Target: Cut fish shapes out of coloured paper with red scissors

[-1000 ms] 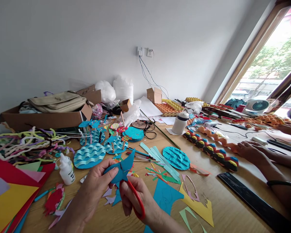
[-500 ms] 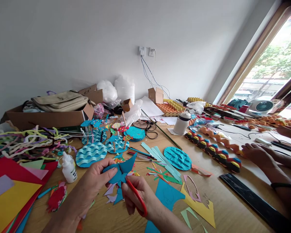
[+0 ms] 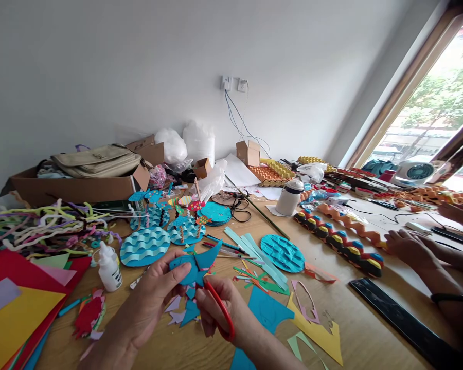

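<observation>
A blue paper piece with a pointed end at its upper right is pinched between the thumb and fingers of my left hand. My right hand is closed around scissors with red handles, right beside the paper's lower edge. The blades are mostly hidden by the paper and my fingers. Purple and blue scraps lie under my hands. A larger blue sheet with a cut edge rests to the right, by a yellow offcut.
A white glue bottle stands left, near coloured sheets and pipe cleaners. Blue wavy discs, a white jar, painted egg-carton strips and a black bar surround the work area. Another person's hands rest at right.
The blue paper has turned slightly and moved a little right in my left hand. My right hand and the scissors have shifted slightly right with it.
</observation>
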The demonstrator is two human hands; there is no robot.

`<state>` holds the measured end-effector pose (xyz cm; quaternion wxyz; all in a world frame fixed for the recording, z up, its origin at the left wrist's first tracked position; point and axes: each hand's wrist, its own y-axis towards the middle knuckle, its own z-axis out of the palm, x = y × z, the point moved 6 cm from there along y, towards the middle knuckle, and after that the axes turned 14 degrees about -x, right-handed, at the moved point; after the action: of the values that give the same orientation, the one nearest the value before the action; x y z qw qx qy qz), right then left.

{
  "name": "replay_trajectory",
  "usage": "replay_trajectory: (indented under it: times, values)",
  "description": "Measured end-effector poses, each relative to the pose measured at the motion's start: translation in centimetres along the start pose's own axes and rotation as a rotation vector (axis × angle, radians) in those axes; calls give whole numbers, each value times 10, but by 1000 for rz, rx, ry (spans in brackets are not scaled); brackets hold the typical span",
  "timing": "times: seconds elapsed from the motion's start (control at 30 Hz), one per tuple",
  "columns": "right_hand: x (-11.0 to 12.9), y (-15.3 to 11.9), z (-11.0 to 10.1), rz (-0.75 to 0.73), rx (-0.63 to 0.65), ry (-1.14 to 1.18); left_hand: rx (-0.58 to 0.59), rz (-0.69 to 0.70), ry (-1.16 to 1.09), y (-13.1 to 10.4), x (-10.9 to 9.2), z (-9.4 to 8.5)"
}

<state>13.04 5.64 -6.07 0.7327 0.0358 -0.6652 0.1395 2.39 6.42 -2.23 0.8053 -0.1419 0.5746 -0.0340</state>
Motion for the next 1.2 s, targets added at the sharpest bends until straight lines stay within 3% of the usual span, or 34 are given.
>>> replay_trajectory:
  times: [0.2,0.93,1.2]
  values:
    - [-3,0,2,10,7,20,-71,7,-62,-1,6,0]
    - [7,-6,4,-14,44,24,97,72,70,-7,-3,7]
    - [5,-5,4,-38,42,15,85,88,103,-7,-4,6]
